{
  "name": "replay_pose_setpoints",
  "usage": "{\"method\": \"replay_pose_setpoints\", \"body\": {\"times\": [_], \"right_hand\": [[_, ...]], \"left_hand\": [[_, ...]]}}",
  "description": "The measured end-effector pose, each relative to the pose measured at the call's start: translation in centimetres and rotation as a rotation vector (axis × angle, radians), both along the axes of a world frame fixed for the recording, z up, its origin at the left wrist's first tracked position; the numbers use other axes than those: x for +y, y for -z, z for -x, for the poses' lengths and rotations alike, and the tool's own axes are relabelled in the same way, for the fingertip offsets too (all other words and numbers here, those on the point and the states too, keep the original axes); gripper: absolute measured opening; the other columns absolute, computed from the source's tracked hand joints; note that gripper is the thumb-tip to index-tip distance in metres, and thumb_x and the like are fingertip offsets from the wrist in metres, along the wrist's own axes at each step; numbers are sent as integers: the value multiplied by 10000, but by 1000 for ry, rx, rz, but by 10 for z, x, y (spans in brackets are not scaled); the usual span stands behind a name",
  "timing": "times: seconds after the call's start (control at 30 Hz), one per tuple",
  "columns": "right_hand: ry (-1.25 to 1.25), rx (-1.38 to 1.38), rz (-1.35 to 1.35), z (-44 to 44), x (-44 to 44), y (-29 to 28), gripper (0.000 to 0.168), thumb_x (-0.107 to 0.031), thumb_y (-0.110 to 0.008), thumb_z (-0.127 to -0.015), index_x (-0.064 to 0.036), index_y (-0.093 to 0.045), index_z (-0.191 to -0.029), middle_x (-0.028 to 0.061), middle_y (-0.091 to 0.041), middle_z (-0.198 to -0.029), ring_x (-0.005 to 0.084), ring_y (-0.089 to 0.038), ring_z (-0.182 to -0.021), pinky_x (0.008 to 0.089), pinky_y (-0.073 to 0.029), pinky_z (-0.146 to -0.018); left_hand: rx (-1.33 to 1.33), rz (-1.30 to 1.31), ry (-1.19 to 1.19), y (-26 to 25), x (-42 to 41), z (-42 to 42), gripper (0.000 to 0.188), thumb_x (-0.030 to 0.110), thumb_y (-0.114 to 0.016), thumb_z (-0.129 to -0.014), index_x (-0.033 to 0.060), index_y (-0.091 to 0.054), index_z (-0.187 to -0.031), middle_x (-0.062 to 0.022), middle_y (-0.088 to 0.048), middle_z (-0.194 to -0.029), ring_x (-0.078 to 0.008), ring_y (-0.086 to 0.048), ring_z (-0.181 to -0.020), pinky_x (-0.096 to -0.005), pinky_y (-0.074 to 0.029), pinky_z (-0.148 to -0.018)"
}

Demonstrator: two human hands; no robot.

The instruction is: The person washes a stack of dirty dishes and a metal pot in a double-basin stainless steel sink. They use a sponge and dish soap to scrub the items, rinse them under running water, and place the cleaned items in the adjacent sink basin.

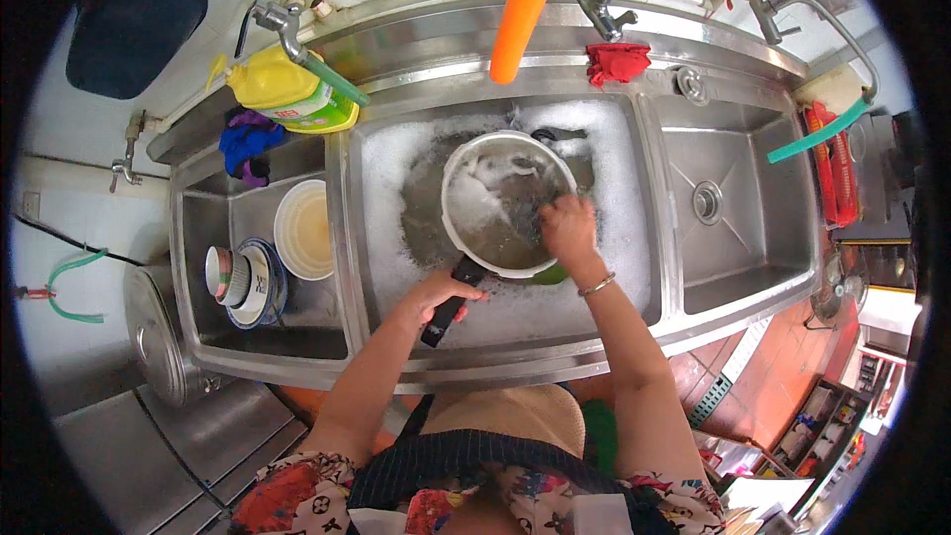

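A round metal pot [449, 200] with a black handle sits in the middle sink basin [513, 357], amid sudsy, cloudy water. My left hand [448, 295] is closed around the pot's black handle. Over the pot's right rim, my right hand [573, 230] reaches inside; its fingertips are blurred, and whether they hold something cannot be told. Behind the pot, a dark handle-like piece [561, 134] pokes out of the suds. Something green [550, 275] shows under the pot's near rim.
The left basin holds a white tub [304, 230] and stacked bowls [238, 279]. A yellow detergent jug [290, 93] stands behind. An orange hose [524, 11] hangs over the middle basin; a red cloth [617, 63] lies on the back ledge. The right basin [743, 260] has a drain.
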State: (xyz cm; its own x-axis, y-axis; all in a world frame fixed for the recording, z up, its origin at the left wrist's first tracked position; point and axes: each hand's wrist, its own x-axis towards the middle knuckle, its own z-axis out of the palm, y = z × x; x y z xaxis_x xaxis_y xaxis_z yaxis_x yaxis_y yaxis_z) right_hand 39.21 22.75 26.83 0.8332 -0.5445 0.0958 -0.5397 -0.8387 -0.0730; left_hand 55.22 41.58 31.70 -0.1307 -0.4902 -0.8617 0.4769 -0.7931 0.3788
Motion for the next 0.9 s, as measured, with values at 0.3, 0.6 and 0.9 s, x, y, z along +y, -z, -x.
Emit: {"method": "replay_pose_setpoints", "body": {"times": [0.3,0.6,0.9], "right_hand": [[586,-622,-2029,-105,41,3,418,-401,-457,-824,-32,-556,-992,44,-561,-918,156,-497,-841,309,-387,-766],[-250,-207,-1088,-33,61,29,353,-317,-398,-839,-84,-529,-1070,143,-543,-1035,305,-494,-982,344,-370,-853],[-569,-228,120,-37,-87,92,248,-205,-476,-750,-111,-552,-967,53,-515,-1003,206,-477,-936,335,-396,-803]], "left_hand": [[-70,121,-46,5,4,30,353,126,-644,-703,28,-386,-922,-42,-441,-590,-137,-438,-385,-294,-349,-345],[-352,165,-29,-7,-10,32,524,85,-642,-663,-18,-342,-1080,-63,-474,-632,-137,-441,-386,-293,-336,-315],[-389,89,112,-24,-35,25,487,70,-644,-656,-15,-389,-1063,-64,-479,-602,-137,-452,-399,-288,-346,-329]]}}
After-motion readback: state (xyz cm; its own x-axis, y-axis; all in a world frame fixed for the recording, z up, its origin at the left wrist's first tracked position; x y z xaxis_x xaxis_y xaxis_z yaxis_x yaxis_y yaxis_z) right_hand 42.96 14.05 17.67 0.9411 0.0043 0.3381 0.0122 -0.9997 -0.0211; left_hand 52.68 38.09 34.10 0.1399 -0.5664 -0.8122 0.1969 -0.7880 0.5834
